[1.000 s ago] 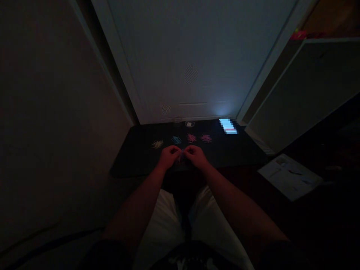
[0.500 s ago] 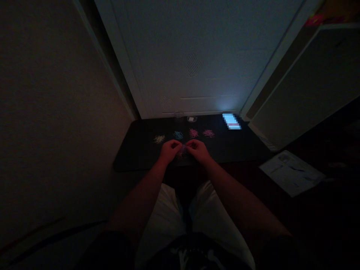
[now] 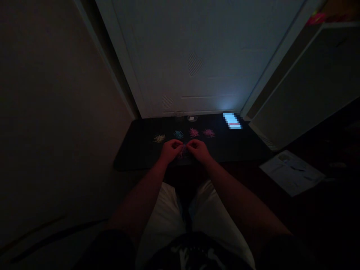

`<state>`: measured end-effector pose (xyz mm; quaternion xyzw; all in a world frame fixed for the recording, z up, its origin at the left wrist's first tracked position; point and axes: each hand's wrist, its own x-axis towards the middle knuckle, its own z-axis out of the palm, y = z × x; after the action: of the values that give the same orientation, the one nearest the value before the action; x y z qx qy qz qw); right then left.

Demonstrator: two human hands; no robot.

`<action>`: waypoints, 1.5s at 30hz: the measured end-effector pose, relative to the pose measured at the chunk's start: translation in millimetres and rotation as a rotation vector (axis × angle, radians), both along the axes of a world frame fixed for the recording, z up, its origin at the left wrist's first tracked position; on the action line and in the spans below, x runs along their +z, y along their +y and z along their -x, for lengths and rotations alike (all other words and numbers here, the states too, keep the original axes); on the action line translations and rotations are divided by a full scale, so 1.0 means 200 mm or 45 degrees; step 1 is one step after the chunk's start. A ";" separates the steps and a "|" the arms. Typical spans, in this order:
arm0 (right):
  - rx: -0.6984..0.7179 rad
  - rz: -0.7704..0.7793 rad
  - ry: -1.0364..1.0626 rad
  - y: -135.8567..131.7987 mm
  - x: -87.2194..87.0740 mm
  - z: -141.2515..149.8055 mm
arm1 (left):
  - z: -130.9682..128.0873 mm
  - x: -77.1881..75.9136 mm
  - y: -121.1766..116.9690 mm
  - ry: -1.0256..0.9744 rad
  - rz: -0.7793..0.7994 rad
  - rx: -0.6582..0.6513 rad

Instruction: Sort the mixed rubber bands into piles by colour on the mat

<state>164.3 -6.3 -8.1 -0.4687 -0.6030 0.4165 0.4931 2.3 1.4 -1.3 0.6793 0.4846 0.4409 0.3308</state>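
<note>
My left hand (image 3: 171, 150) and my right hand (image 3: 199, 149) meet fingertip to fingertip low over the dark table (image 3: 140, 153). Both are closed in a pinch above a pile of thin purplish and pink sticks (image 3: 183, 152), which the hands partly cover. What the fingertips hold is too small and dark to make out. Just beyond the hands, separate heaps of similar thin pieces lie in a row: pale yellow sticks (image 3: 159, 138), blue sticks (image 3: 178, 134), pink sticks (image 3: 194, 132) and more pink sticks (image 3: 209, 133).
A clear round container (image 3: 179, 116) and a round lid with a white label (image 3: 192, 118) stand at the table's back edge. A glowing phone (image 3: 232, 120) lies at the back right. Behind rises a white door panel (image 3: 180, 82); a white sheet (image 3: 291, 172) lies lower right.
Both hands stay almost in place, and their fingertips have come slightly closer over the pile. The heaps beyond them look unchanged.
</note>
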 end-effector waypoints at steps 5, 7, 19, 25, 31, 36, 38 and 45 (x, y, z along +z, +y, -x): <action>-0.005 0.011 -0.008 0.00 0.00 0.00 | 0.00 0.00 0.00 0.003 -0.009 -0.005; -0.003 0.018 -0.010 0.00 0.00 0.00 | 0.00 0.00 0.00 0.001 -0.002 -0.004; -0.024 -0.027 -0.077 0.00 0.00 0.00 | 0.00 0.01 -0.01 0.031 -0.003 -0.009; -0.022 -0.022 -0.064 0.00 0.00 0.00 | 0.00 0.01 -0.01 0.046 -0.011 -0.024; -0.013 -0.030 -0.085 0.00 -0.01 0.00 | 0.00 0.01 -0.01 0.098 -0.014 -0.094; -0.016 -0.033 -0.100 0.00 0.00 0.00 | 0.00 0.01 -0.02 0.123 -0.025 -0.110; -0.023 -0.035 -0.113 0.00 0.00 0.00 | 0.00 0.02 -0.02 0.131 -0.020 -0.115; 0.000 -0.051 -0.117 0.00 0.00 -0.01 | 0.00 0.01 -0.01 0.162 -0.031 -0.134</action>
<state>165.4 -5.7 -8.9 -0.4774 -0.6332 0.3826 0.4741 2.1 -1.3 1.0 0.7346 0.4627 0.3847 0.3136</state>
